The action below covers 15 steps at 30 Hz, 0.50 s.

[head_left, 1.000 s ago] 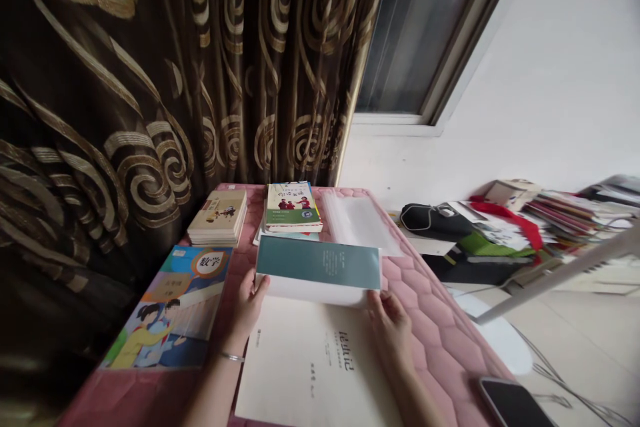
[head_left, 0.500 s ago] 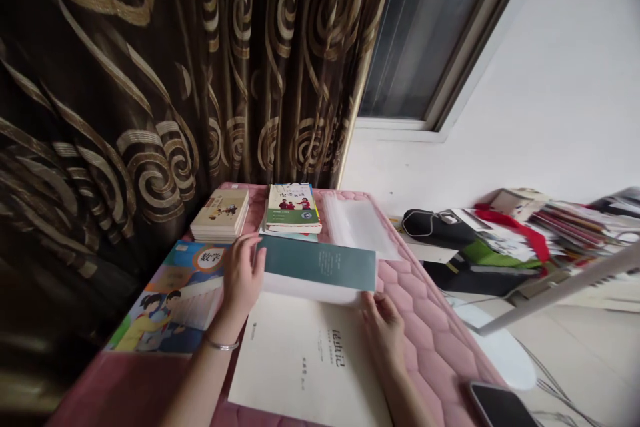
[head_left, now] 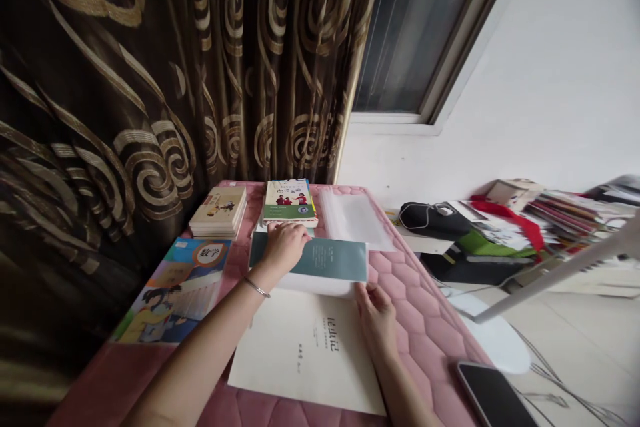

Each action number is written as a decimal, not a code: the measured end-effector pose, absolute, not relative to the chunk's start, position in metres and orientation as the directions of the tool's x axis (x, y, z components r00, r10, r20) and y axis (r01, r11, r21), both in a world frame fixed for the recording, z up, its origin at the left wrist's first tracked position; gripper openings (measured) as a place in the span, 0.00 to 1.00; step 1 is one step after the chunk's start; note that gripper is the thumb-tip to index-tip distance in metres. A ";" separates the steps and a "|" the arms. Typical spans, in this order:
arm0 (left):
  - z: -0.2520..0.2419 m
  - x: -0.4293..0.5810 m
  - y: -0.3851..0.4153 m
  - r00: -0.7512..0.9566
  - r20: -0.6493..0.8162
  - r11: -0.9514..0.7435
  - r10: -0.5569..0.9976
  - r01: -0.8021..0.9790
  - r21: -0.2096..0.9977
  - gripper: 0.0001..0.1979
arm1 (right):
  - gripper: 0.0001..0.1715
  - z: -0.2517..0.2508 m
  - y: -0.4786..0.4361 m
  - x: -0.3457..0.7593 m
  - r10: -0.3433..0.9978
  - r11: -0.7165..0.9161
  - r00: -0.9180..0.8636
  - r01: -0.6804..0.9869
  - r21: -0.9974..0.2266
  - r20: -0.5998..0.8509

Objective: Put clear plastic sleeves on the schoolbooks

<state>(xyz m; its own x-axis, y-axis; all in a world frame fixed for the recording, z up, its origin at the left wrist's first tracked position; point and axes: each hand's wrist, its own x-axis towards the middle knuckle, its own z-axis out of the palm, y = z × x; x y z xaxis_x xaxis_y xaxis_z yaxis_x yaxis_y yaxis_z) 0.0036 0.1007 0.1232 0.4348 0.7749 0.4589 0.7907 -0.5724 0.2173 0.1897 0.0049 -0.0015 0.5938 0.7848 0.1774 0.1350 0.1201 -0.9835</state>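
A book [head_left: 300,347] lies open at a cream title page with dark Chinese lettering. Beyond the page, its teal cover flap [head_left: 335,260] is folded inward, with a whitish strip along its near side. My left hand [head_left: 287,247] reaches over the flap, its fingers bent together at the far edge; what is under the fingertips is hidden. At the right end of the flap, my right hand [head_left: 375,307] pinches the book's edge between thumb and fingers. Just past my left fingertips sits a stack of books [head_left: 290,203] with a white and green top cover.
Small cream books [head_left: 217,210] are stacked at the back left, before a patterned curtain [head_left: 240,80]. A maths textbook [head_left: 175,287] lies at the left. Clear plastic sheets [head_left: 357,217] rest at the back right. A phone [head_left: 493,393] lies near the pink padded surface's right edge.
My left hand has moved right, from the flap's left end to over its middle far edge. The right hand stays at the flap's right end. The view has shifted slightly.
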 end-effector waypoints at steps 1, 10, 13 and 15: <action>0.120 -0.002 0.101 0.385 0.498 -0.543 0.777 0.810 0.221 0.05 | 0.26 0.000 0.004 0.190 0.801 0.106 0.577 0.125 -0.986 0.159; 0.041 -0.083 0.117 -0.205 0.416 -0.289 0.886 0.457 0.841 0.25 | 0.29 -0.004 0.026 0.202 0.815 0.034 0.548 0.281 -0.959 0.190; 0.010 -0.088 0.118 -0.027 0.148 -0.144 0.989 0.120 0.982 0.28 | 0.30 0.001 0.051 0.207 0.822 -0.050 0.535 0.407 -0.912 0.194; -0.004 -0.084 0.120 0.019 0.076 -0.077 0.997 0.110 0.991 0.26 | 0.28 0.004 0.068 0.208 0.830 -0.114 0.531 0.463 -0.879 0.172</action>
<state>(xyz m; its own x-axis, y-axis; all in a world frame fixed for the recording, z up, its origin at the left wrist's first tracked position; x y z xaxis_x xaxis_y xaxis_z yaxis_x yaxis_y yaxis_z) -0.0839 0.1199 -0.0044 0.0192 0.9970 0.0755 0.1102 -0.0772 0.9909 0.2083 0.0679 0.0043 0.5311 0.8296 0.1725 0.4629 -0.1136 -0.8791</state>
